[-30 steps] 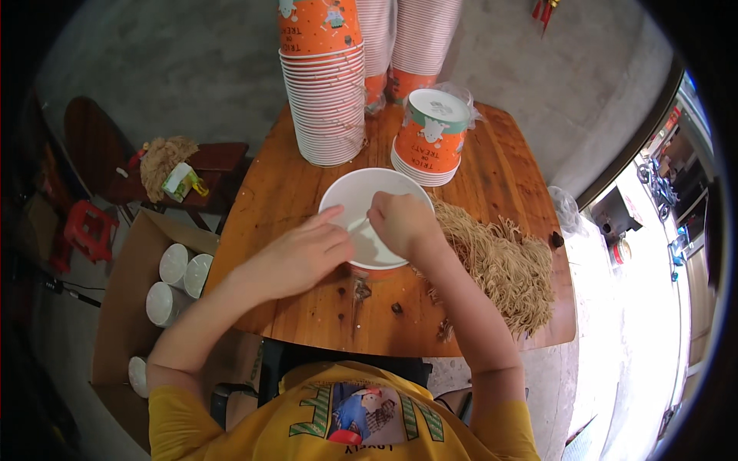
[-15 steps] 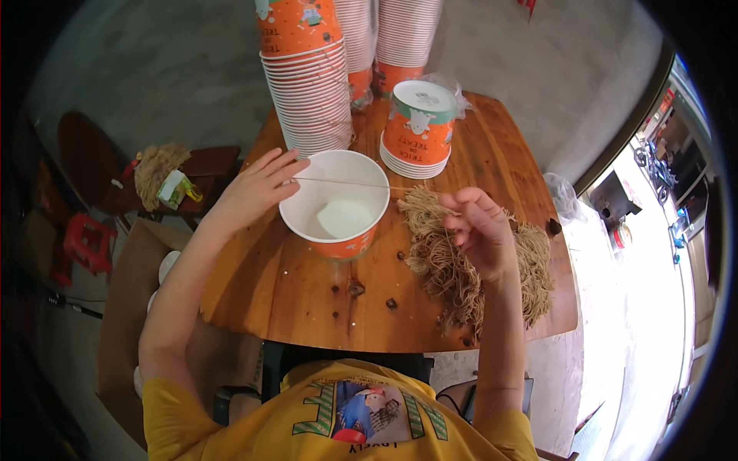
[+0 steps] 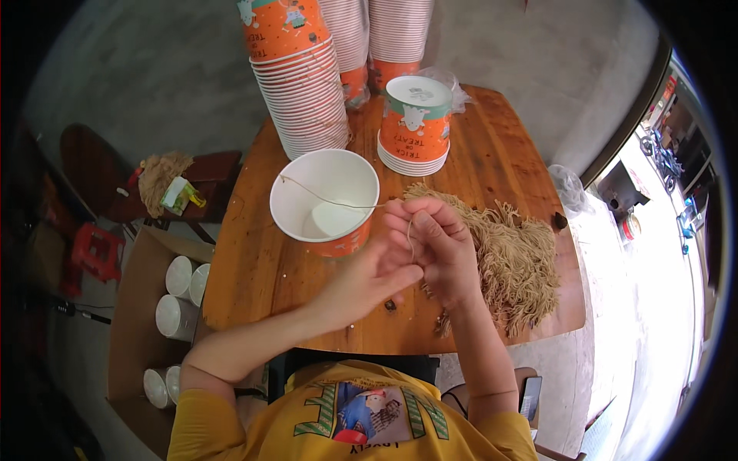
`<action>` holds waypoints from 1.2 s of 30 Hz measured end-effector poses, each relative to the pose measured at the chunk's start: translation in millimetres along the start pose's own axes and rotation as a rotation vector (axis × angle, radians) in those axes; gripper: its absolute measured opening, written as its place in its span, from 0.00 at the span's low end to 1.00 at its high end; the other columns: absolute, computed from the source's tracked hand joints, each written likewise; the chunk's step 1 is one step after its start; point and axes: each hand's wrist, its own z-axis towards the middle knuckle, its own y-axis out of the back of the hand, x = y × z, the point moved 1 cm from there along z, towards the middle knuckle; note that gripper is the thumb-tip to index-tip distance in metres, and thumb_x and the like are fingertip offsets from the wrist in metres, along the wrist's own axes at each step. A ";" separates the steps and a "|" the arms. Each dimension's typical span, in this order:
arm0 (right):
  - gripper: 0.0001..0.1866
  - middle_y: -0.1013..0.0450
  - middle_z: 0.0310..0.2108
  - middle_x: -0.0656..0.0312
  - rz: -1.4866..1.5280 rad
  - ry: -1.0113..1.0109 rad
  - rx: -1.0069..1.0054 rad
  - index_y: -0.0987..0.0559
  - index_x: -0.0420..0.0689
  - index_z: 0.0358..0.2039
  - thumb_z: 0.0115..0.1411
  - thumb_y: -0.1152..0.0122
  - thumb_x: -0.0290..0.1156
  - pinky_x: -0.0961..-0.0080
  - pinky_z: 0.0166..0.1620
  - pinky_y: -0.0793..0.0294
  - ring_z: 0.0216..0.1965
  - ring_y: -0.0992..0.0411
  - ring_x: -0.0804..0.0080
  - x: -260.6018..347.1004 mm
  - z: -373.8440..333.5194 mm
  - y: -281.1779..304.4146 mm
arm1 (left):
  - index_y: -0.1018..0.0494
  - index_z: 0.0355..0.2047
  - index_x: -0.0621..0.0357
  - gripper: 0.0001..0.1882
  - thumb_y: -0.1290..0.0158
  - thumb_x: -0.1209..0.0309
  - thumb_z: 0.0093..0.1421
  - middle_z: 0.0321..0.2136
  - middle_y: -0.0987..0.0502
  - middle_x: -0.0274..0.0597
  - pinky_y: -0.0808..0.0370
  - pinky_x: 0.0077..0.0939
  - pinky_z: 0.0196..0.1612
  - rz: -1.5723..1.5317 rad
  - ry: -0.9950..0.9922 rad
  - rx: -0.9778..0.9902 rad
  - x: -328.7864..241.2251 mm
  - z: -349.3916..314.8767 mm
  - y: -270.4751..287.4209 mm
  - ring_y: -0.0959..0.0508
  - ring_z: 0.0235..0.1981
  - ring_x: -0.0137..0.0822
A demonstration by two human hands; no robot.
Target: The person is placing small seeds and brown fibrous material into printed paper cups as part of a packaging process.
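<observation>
The left hand (image 3: pixel 384 265) had just crossed from the tub's left rim to the right hand (image 3: pixel 442 253), and the two had come together near the tub's right side. Half a second earlier they were well apart, with the string (image 3: pixel 354 207) drawn almost straight between them; now it sagged across the mouth of the tub (image 3: pixel 329 220). Its left end lay at the inside of the tub's left rim, free of the left hand's fingers. It seemed to be secured there, though whether it was knotted or passed through the wall was too small to tell.

The right hand was closed narrowly, thumb against fingers, apparently pinching the string, a short curved length of which hung below the fingertips. The left hand's fingers were partly hidden behind the right, so I cannot tell whether they gripped the string too. For the work in hand, this suggested that attention had shifted from the left end to the right, loose one.

The tub stood upright on the table (image 3: pixel 250 276), mouth up, just left of the hands. To their right lay the pile of twine (image 3: pixel 519 261); beyond the tub stood a tall stack of tubs (image 3: pixel 304 100).
</observation>
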 end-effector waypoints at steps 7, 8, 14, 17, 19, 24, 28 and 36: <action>0.10 0.23 0.45 0.55 -0.386 0.017 -0.061 0.24 0.34 0.44 0.66 0.47 0.27 0.73 0.50 0.23 0.47 0.24 0.68 3.2 -9.2 13.9 | 0.31 0.35 0.60 0.08 0.53 0.69 0.69 0.24 0.24 0.38 0.28 0.24 0.25 0.100 0.161 -0.017 9.7 3.9 12.3 0.22 0.25 0.28; 0.09 0.23 0.42 0.56 -0.661 0.069 -0.007 0.23 0.35 0.42 0.65 0.45 0.27 0.72 0.48 0.24 0.44 0.24 0.67 7.3 -11.1 16.2 | 0.31 0.35 0.60 0.07 0.53 0.70 0.68 0.25 0.24 0.42 0.28 0.29 0.26 0.390 0.067 -0.031 4.3 4.1 18.3 0.22 0.25 0.36; 0.12 0.34 0.55 0.61 -1.643 0.358 0.053 0.20 0.46 0.39 0.54 0.33 0.35 0.61 0.59 0.38 0.57 0.38 0.58 12.1 -13.6 10.7 | 0.33 0.34 0.61 0.07 0.50 0.70 0.64 0.31 0.27 0.48 0.28 0.42 0.33 1.013 -0.329 -0.017 -28.9 13.3 38.4 0.25 0.33 0.53; 0.16 0.32 0.54 0.59 -1.300 0.638 0.111 0.22 0.46 0.43 0.55 0.33 0.35 0.62 0.58 0.36 0.56 0.36 0.57 -2.7 0.9 21.0 | 0.33 0.34 0.61 0.07 0.49 0.71 0.62 0.31 0.30 0.47 0.28 0.44 0.33 1.157 -0.432 0.052 -30.8 21.8 39.6 0.26 0.34 0.52; 0.16 0.28 0.49 0.58 -1.133 0.515 0.157 0.25 0.42 0.45 0.59 0.35 0.33 0.67 0.54 0.31 0.50 0.30 0.63 -13.0 5.3 23.7 | 0.33 0.33 0.61 0.06 0.48 0.73 0.61 0.31 0.30 0.47 0.28 0.43 0.32 1.160 -0.453 0.095 -30.7 28.4 42.8 0.25 0.33 0.51; 0.10 0.25 0.36 0.61 -0.442 -0.068 0.011 0.27 0.37 0.42 0.65 0.41 0.29 0.79 0.39 0.27 0.34 0.28 0.80 -16.3 11.8 20.3 | 0.34 0.32 0.61 0.07 0.47 0.72 0.61 0.29 0.29 0.46 0.28 0.41 0.31 1.112 -0.415 0.074 -30.4 40.0 49.2 0.25 0.30 0.51; 0.07 0.26 0.31 0.66 -0.683 -0.003 -0.017 0.25 0.38 0.36 0.63 0.40 0.29 0.79 0.34 0.28 0.30 0.29 0.82 -11.4 18.5 23.8 | 0.34 0.31 0.61 0.10 0.45 0.70 0.61 0.28 0.28 0.46 0.28 0.39 0.31 1.038 -0.295 0.006 -32.5 42.2 52.0 0.25 0.28 0.49; 0.05 0.30 0.26 0.65 -1.184 0.532 -0.156 0.23 0.41 0.33 0.58 0.36 0.27 0.81 0.27 0.32 0.23 0.34 0.80 -7.3 21.1 22.8 | 0.31 0.37 0.60 0.12 0.43 0.66 0.59 0.27 0.26 0.44 0.28 0.33 0.32 1.096 -0.121 -0.128 -14.7 32.7 65.2 0.25 0.28 0.42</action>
